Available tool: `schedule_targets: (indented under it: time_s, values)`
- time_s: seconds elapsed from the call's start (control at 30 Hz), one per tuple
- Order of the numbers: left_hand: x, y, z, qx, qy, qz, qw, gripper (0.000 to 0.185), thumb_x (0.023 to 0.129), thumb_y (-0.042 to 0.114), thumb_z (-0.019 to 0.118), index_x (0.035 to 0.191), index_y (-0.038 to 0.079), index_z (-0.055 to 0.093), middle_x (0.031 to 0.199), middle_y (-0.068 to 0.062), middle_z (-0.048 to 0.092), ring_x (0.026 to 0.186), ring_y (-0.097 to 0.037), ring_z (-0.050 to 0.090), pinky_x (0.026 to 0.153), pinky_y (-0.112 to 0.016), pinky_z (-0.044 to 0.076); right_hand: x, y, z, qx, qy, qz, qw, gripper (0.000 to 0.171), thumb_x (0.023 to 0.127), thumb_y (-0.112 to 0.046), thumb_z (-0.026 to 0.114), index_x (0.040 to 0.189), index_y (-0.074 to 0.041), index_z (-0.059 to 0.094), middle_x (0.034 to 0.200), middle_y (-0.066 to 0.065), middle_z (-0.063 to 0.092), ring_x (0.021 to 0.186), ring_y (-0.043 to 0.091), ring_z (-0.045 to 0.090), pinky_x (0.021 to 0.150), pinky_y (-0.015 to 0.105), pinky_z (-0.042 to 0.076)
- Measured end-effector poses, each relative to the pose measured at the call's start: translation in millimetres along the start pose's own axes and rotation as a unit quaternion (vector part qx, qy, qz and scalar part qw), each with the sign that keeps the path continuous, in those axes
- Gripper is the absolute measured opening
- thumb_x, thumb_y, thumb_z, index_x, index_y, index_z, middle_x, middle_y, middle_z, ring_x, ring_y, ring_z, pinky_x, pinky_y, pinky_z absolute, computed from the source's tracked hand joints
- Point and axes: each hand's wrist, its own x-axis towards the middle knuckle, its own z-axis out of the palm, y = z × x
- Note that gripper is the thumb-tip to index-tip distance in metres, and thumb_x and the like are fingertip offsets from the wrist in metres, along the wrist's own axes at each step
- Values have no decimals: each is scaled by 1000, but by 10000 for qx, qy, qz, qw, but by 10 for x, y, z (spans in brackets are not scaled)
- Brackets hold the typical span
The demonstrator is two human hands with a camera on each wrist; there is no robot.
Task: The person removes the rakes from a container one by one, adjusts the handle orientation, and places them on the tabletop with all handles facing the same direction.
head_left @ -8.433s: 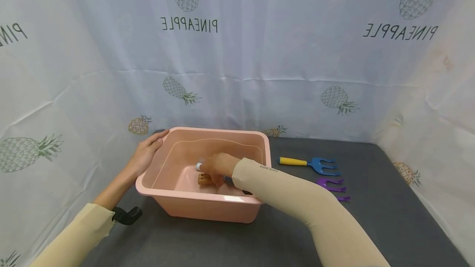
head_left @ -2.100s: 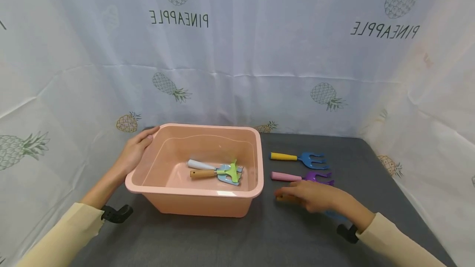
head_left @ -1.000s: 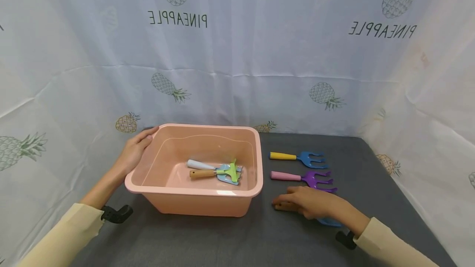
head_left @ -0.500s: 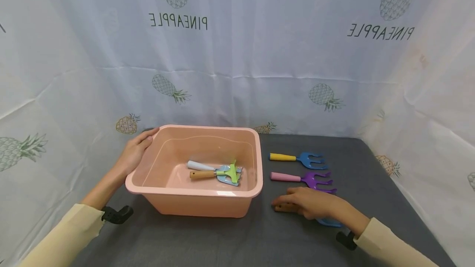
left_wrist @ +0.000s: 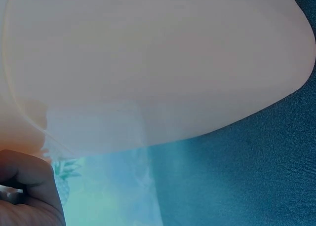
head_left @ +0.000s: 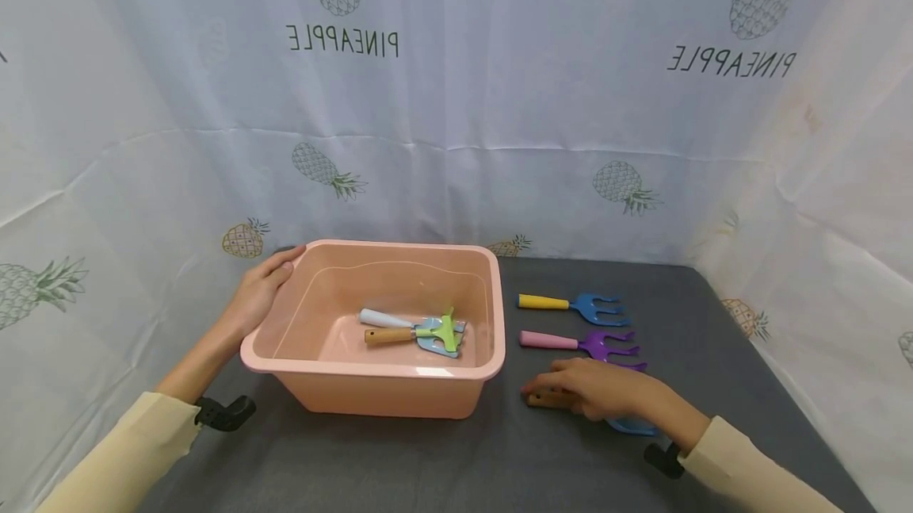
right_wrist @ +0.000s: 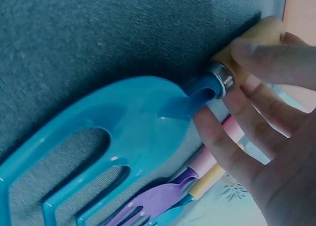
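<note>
My left hand grips the left rim of a pink plastic tub, thumb over the edge; in the left wrist view only the tub's wall and part of the hand show. My right hand holds the wooden handle of a blue garden hand fork between thumb and fingers. This fork lies low over the dark tabletop, tines pointing right, mostly covered by the hand in the head view. Inside the tub, a green hand rake with a wooden handle lies across a light-blue fork with a white handle.
Behind the right hand lie a purple fork with a pink handle and a blue fork with a yellow handle, side by side. A dark cloth covers the table. White pineapple-print curtains enclose the back and sides.
Earlier my right hand was inside the tub; it has come out to the right and taken hold of the wooden-handled blue fork, shifting slightly toward the front. My left hand stays on the rim.
</note>
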Motion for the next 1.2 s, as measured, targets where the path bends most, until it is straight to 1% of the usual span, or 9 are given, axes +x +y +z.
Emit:
schedule_targets:
  time_s: [0.07,0.17,0.33,0.5,0.67,0.77,0.97,1.13,1.2]
  values:
    - [-1,2,-2,10,13,17,10000,53,115,36,28,164,15,32,165,-23,34,142,-41,45,82,-6,44,0,-13,-36,46,-47,67,10000,85,82,13,69,143,-45,57,109,-16,62,91,3,51,74,24,46]
    - [-5,4,-7,16,30,38,10000,53,115,36,28,163,15,33,165,-23,35,141,-40,45,82,-5,44,-6,-48,-132,218,-80,86,9997,76,85,7,72,143,-40,59,117,-15,67,98,5,59,81,29,53]
    - [-12,7,-11,23,40,49,10000,53,115,35,29,163,15,33,165,-23,35,140,-40,46,82,-5,45,-21,-69,-333,525,-142,306,9981,67,87,2,72,144,-32,60,123,-7,69,107,12,64,86,34,56]
    - [-14,14,-10,40,36,36,10000,53,115,36,29,163,15,33,165,-24,35,140,-41,46,82,-6,44,-34,-47,-560,475,4,438,9979,58,91,-7,74,144,-25,60,116,-6,69,103,13,64,81,32,55]
    - [-19,23,-11,33,0,0,10000,53,115,36,28,164,16,32,165,-24,34,142,-42,45,82,-6,44,-67,-92,-817,381,229,404,9982,57,90,-11,75,143,-26,61,115,-11,69,105,13,65,85,35,58]
    - [-16,25,-10,30,-20,-7,10000,53,115,36,28,164,16,31,166,-24,33,143,-43,45,82,-6,44,-87,-143,-934,383,283,420,9980,57,90,-10,75,143,-26,62,117,-10,69,106,13,66,86,35,59]
    - [-8,13,-11,97,-44,-21,9999,53,115,35,26,164,16,30,167,-23,32,144,-44,44,83,-7,43,-59,-247,-1083,167,324,373,9986,53,92,-10,73,142,-25,62,110,-13,69,101,6,65,86,35,59]
    - [0,1,-8,146,-53,-47,9999,53,115,36,26,165,17,30,167,-23,32,145,-43,44,84,-9,43,-3,-331,-1188,-36,384,259,9989,48,95,-10,70,139,-25,63,105,-15,67,96,5,62,82,31,57]
    - [2,-1,-6,140,-63,-57,9999,53,115,36,26,165,17,30,167,-23,31,145,-43,43,85,-10,43,24,-364,-1228,-123,451,119,9988,47,94,-10,70,139,-24,64,104,-15,68,95,6,62,81,33,57]
